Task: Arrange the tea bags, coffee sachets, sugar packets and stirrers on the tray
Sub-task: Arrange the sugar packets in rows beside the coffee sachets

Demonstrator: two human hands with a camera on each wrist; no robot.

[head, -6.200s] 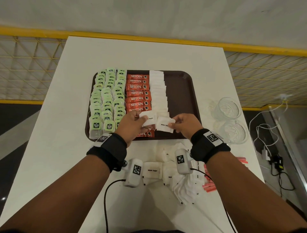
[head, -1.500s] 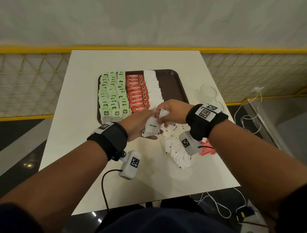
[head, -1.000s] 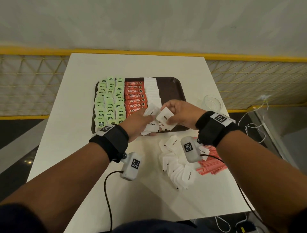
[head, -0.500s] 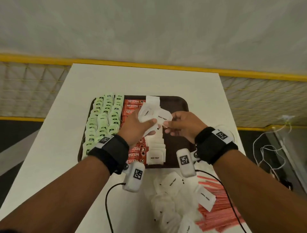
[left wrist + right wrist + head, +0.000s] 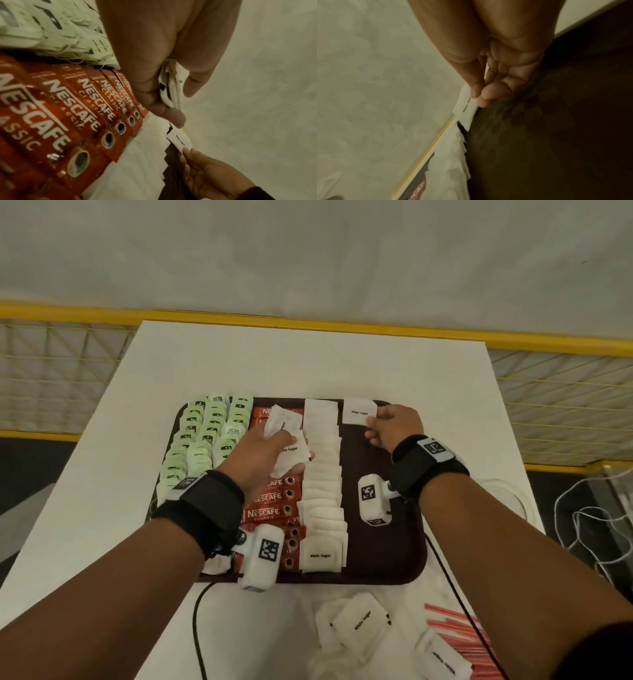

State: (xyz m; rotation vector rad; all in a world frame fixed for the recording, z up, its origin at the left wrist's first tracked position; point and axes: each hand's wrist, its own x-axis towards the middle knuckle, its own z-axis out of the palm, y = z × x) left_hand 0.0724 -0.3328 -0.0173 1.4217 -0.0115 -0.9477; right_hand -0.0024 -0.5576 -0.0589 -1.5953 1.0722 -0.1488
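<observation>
The right hand [image 5: 392, 424] pinches one sugar packet [image 5: 359, 411] by its right edge, thumb on top and fingertips beneath, over the far end of the brown tray [image 5: 383, 542], just right of the finished white row [image 5: 322, 474]. Most of the packet sticks out leftward from the grip, roughly flat. It looks light, thin and floppy, with loose grains inside, so I judge an edge pinch enough; squeezing hard would only crumple it. The left hand [image 5: 263, 455] clutches a small bunch of spare packets [image 5: 286, 440] above the coffee sachets [image 5: 267, 501]. More packets [image 5: 356, 625] lie on the desk [image 5: 102, 474].
</observation>
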